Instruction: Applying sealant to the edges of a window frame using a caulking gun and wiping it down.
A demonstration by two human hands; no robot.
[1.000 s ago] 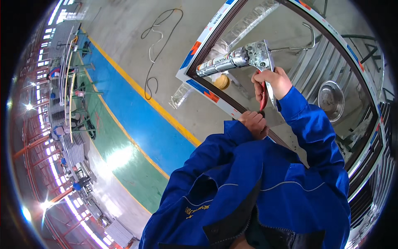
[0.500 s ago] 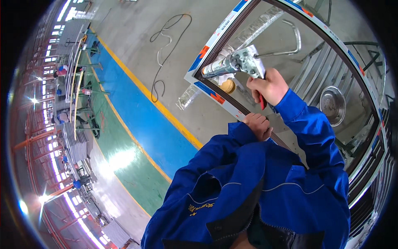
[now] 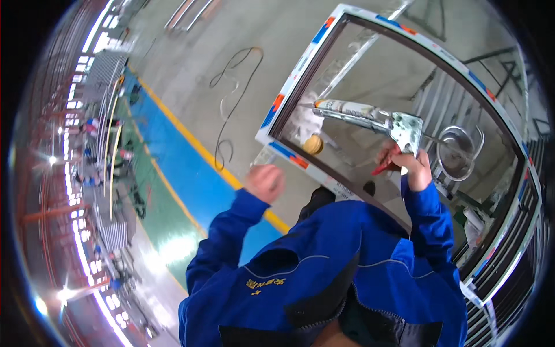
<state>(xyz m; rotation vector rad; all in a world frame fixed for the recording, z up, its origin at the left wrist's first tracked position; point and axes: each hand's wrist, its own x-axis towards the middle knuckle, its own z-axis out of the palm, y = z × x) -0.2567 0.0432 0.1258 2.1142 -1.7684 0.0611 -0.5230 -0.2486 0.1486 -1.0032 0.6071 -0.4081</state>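
Note:
My right hand (image 3: pixel 417 168) grips the handle of a caulking gun (image 3: pixel 407 134), its fingers near the red trigger. The gun's cartridge (image 3: pixel 347 109) points left, over the opening of a large rectangular frame (image 3: pixel 341 186). Its nozzle tip is inside the frame's left side, above white crumpled material. The frame has dark inner edges and white, blue and orange film outside. To the left of the near frame corner, my left hand (image 3: pixel 266 183) is raised, apart from the frame. Motion blurs its fingers, and I see nothing in it.
Through the frame show a round yellowish thing (image 3: pixel 313 145), a metal bowl (image 3: pixel 455 153) and metal bars. A dark cable (image 3: pixel 247 87) lies looped on the grey floor. Farther left runs a blue walkway (image 3: pixel 191 159) with yellow lines, then racks of long profiles.
My right hand has drawn the caulking gun right, away from the frame's left corner. My left hand has left the frame's near edge and moved left. The view has shifted.

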